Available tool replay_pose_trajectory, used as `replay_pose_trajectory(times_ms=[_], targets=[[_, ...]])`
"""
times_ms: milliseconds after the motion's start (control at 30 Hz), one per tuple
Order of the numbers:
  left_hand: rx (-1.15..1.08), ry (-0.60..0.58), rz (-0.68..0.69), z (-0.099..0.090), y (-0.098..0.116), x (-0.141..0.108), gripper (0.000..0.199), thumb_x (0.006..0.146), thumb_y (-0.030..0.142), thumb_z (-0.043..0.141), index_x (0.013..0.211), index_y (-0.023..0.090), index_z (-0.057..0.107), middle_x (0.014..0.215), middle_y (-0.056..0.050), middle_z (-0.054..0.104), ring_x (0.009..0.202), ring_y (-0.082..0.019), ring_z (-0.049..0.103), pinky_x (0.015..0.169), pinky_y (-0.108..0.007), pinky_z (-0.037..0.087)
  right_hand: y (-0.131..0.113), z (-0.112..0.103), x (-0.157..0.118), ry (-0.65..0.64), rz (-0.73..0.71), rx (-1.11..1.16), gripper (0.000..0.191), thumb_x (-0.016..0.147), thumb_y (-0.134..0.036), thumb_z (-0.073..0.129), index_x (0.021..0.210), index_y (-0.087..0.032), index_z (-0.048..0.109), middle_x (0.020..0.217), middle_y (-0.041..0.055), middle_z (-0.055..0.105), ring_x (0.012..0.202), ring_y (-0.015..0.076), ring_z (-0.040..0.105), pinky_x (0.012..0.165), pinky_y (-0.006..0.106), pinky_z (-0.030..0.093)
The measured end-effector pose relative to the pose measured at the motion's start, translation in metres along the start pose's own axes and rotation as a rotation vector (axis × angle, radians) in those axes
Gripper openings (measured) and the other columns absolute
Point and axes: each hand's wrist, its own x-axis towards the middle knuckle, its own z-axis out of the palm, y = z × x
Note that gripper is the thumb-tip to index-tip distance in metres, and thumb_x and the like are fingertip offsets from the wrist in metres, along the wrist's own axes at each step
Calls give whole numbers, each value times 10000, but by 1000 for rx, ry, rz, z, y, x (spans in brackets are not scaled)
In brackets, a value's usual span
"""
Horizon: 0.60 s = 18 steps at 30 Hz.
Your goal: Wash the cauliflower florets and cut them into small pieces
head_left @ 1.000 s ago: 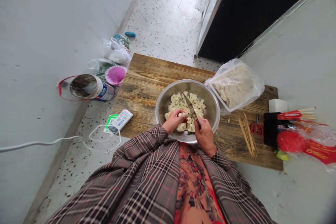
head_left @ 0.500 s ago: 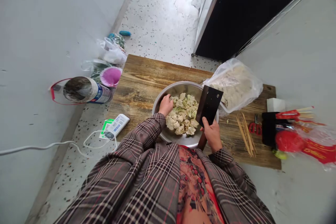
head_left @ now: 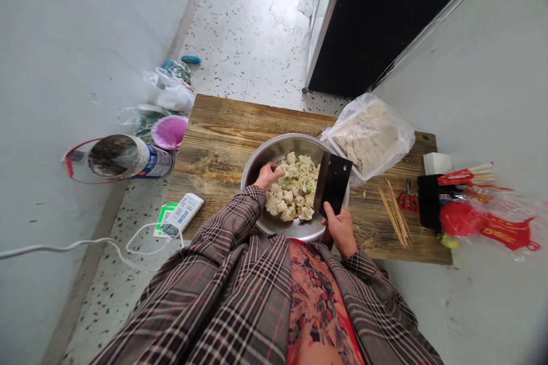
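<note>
A wide steel bowl [head_left: 249, 161] sits on the wooden table with pale cauliflower florets [head_left: 289, 194] heaped inside. My left hand [head_left: 268, 175] is over the bowl's left side, its fingers bent and drawn together at the edge of the florets. Whether anything is pinched in those fingers is too small to make out. My right hand [head_left: 341, 229] grips a cleaver [head_left: 335, 183] with a dark, broad blade. That blade is raised over the bowl's right rim, and most of its handle is hidden by the hand.
A clear plastic bag [head_left: 370, 134] lies behind the bowl on the table [head_left: 222, 125]. Wooden skewers [head_left: 394, 214], red-handled scissors [head_left: 409, 199] and red packaging are to the right. At left stand a bucket [head_left: 128, 157], a pink tub [head_left: 170, 132] and a white device [head_left: 186, 211] with a cable.
The whole view has shifted slightly. My left hand has lifted a little and its fingers have drawn together over the florets. The cleaver remains in my right hand, lowered slightly.
</note>
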Motion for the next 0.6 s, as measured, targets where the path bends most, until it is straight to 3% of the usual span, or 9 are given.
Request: replay_pose_trajectory(times_ms=[200, 333, 433, 600], targets=[[-175, -25, 37, -14, 4, -22, 319, 631, 276, 709, 893, 122, 612, 799, -38, 660, 773, -150, 600, 747, -281, 489, -13, 2, -9, -61, -36, 15, 489, 758, -647, 600, 811, -161, 604, 518, -23, 571, 433, 162, 555, 431, 271, 436], [-521, -236, -8, -30, 24, -43, 463, 701, 325, 708, 1113, 145, 601, 1047, -91, 678, 904, -162, 631, 798, -302, 518, -26, 2, -16, -87, -77, 19, 438, 763, -616, 616, 766, -180, 584, 504, -28, 558, 435, 157, 545, 434, 268, 420], [-793, -411, -105, -39, 42, -62, 462, 711, 292, 729, 1138, 181, 592, 1134, -97, 655, 913, -190, 652, 817, -394, 550, -39, 2, -23, -133, -110, 4, 397, 789, -587, 606, 720, -198, 566, 480, -30, 538, 444, 156, 537, 442, 269, 408], [-909, -474, -101, -49, 62, -88, 467, 739, 264, 723, 1182, 203, 586, 1171, -90, 647, 949, -214, 671, 874, -431, 541, -65, 3, -36, -181, -203, -60, 380, 829, -555, 567, 673, -209, 565, 501, -16, 545, 451, 143, 512, 449, 270, 410]])
